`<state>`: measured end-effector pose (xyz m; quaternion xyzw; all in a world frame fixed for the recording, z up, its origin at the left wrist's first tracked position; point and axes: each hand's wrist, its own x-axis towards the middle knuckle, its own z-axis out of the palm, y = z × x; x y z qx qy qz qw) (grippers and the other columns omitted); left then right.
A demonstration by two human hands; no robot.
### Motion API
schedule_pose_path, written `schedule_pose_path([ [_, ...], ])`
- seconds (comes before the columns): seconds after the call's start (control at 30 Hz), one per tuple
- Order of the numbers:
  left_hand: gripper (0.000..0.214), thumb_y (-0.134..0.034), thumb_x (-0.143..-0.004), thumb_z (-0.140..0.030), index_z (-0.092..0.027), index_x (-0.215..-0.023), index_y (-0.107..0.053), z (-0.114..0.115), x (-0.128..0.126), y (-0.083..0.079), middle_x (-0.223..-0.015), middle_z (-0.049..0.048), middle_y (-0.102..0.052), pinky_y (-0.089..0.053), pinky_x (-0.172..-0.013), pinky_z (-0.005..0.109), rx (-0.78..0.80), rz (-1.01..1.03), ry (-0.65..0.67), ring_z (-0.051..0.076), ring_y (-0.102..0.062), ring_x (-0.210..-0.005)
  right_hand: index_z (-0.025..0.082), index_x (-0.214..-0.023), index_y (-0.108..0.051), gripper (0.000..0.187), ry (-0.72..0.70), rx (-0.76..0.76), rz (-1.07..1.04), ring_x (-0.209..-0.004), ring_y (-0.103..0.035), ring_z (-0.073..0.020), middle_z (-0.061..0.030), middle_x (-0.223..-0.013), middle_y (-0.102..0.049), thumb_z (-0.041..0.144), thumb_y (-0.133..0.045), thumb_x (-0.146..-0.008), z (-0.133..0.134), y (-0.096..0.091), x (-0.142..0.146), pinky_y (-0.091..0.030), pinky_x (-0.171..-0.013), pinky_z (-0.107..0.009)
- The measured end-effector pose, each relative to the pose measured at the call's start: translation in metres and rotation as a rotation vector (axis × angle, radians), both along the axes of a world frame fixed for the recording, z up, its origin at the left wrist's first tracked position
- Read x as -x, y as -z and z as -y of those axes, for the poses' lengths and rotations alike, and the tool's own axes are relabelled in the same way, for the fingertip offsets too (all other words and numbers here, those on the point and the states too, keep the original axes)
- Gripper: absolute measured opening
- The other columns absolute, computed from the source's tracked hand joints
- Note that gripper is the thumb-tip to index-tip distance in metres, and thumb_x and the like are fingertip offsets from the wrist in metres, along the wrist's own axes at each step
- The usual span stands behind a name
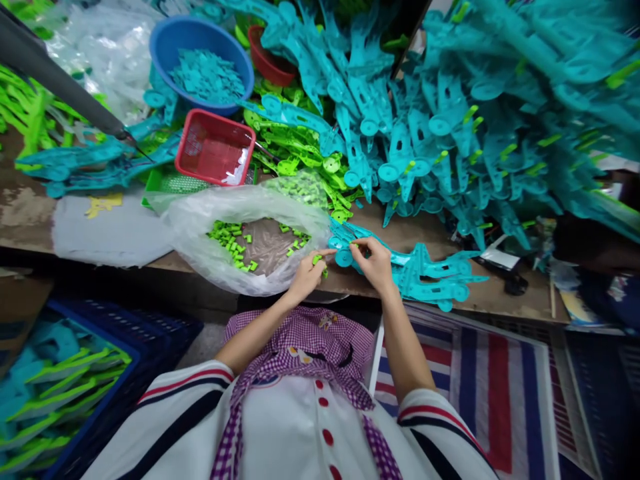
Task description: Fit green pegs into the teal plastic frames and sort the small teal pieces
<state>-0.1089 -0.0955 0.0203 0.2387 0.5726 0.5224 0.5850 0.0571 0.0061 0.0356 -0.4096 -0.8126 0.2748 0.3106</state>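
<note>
My left hand (306, 275) is curled around several small green plastic pieces (320, 261), and its index finger reaches to the edge of a turquoise plastic part (343, 257) with round discs. On that same part, my right hand (376, 264) pinches with thumb and finger; a bit of green shows at the fingertips. More long turquoise parts (430, 288) lie under and to the right of my right hand. Left of my hands, an open clear plastic bag (185, 233) holds loose green pieces (233, 247) like those in my left hand.
Behind the bag stand a red tray (187, 157) and a blue basin (163, 50) of turquoise pieces. Turquoise parts (450, 133) are heaped high at the back right. A grey tool (65, 77) hangs in from the upper left. Blue crates (115, 347) stand below, left.
</note>
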Motion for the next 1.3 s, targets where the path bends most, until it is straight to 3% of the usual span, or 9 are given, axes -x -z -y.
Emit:
schedule_pose_path([
  [0.1, 0.037, -0.058, -0.08, -0.028, -0.02, -0.114, -0.071, 0.01, 0.005, -0.01, -0.061, -0.0084, -0.036, -0.022, -0.04, 0.016, -0.03, 0.091, -0.048, 0.004, -0.025, -0.041, 0.023, -0.093, -0.07, 0.026, -0.078, -0.078, 0.119, -0.08, -0.065, -0.0212, -0.007, -0.087, -0.073, 0.043, -0.053, -0.097, 0.018, 0.007, -0.007, -0.046, -0.077, -0.036],
  [0.27, 0.023, -0.063, -0.073, -0.027, -0.017, -0.094, -0.069, 0.013, -0.002, -0.024, -0.07, -0.0059, -0.045, -0.019, -0.038, 0.014, 0.006, 0.191, -0.096, 0.0, -0.029, -0.042, 0.023, -0.1, -0.071, 0.035, -0.143, -0.06, 0.182, -0.086, -0.065, -0.0238, -0.0091, -0.09, -0.072, 0.047, -0.045, -0.101, 0.029, 0.028, -0.009, -0.044, -0.076, -0.037],
  [0.53, 0.026, -0.064, -0.072, -0.025, -0.015, -0.096, -0.065, 0.013, -0.021, -0.018, -0.072, -0.0044, -0.048, -0.016, -0.036, 0.012, 0.045, 0.367, -0.086, 0.001, -0.035, -0.045, 0.024, -0.103, -0.072, 0.038, -0.171, -0.009, 0.131, -0.087, -0.064, -0.0241, -0.0091, -0.093, -0.071, 0.051, -0.046, -0.1, 0.023, 0.038, -0.012, -0.048, -0.08, -0.038],
  [0.63, 0.024, -0.063, -0.075, -0.025, -0.014, -0.096, -0.065, 0.016, -0.018, -0.015, -0.068, -0.0052, -0.046, -0.015, -0.036, 0.012, 0.058, 0.393, -0.056, 0.002, -0.034, -0.043, 0.024, -0.116, -0.069, 0.04, -0.156, 0.018, 0.065, -0.09, -0.065, -0.0245, -0.0086, -0.095, -0.071, 0.055, -0.053, -0.096, 0.025, 0.026, -0.014, -0.05, -0.083, -0.039],
  [0.8, 0.018, -0.064, -0.075, -0.026, -0.015, -0.089, -0.062, 0.016, -0.016, -0.013, -0.064, -0.0064, -0.043, -0.014, -0.036, 0.012, 0.081, 0.38, -0.025, 0.001, -0.033, -0.042, 0.028, -0.121, -0.067, 0.036, -0.023, -0.002, -0.023, -0.097, -0.064, -0.0246, -0.0086, -0.111, -0.069, 0.05, -0.059, -0.094, 0.03, -0.028, 0.006, -0.048, -0.093, -0.044],
  [0.9, 0.022, -0.068, -0.076, -0.033, -0.017, -0.082, -0.055, 0.015, -0.016, -0.015, -0.062, -0.0073, -0.041, -0.014, -0.036, 0.012, 0.045, 0.335, -0.012, 0.001, -0.032, -0.041, 0.027, -0.112, -0.071, 0.031, -0.141, 0.131, 0.016, -0.09, -0.064, -0.0218, -0.0074, -0.111, -0.069, 0.048, -0.06, -0.094, 0.029, -0.051, 0.029, -0.05, -0.086, -0.039],
  [1.07, 0.035, -0.07, -0.078, -0.046, -0.019, -0.08, -0.048, 0.021, -0.012, -0.025, -0.057, -0.0119, -0.03, -0.014, -0.038, 0.013, 0.06, 0.264, 0.138, 0.0, -0.022, -0.039, 0.023, -0.094, -0.072, 0.023, -0.452, 0.355, -0.026, -0.096, -0.065, -0.0208, -0.0049, -0.097, -0.071, 0.042, -0.059, -0.095, 0.037, -0.044, 0.039, -0.05, -0.089, -0.036],
  [1.2, 0.022, -0.061, -0.082, -0.037, -0.018, -0.091, -0.056, 0.022, -0.01, -0.025, -0.061, -0.0096, -0.033, -0.013, -0.039, 0.014, 0.124, 0.249, 0.292, 0.002, -0.023, -0.04, 0.023, -0.097, -0.063, 0.025, -0.245, 0.471, -0.378, -0.1, -0.067, -0.0197, -0.0056, -0.106, -0.07, 0.047, -0.058, -0.095, 0.046, -0.039, 0.019, -0.053, -0.091, -0.037],
  [1.3, 0.024, -0.047, -0.088, -0.027, -0.017, -0.099, -0.065, 0.014, -0.008, -0.023, -0.064, -0.0057, -0.037, -0.026, -0.042, 0.017, 0.018, -0.048, 0.366, 0.006, -0.032, -0.045, 0.024, -0.104, -0.057, 0.024, -0.056, 0.489, -0.507, -0.084, -0.068, -0.0169, -0.0039, -0.099, -0.071, 0.047, -0.053, -0.097, 0.027, -0.046, 0.007, -0.055, -0.081, -0.035],
])
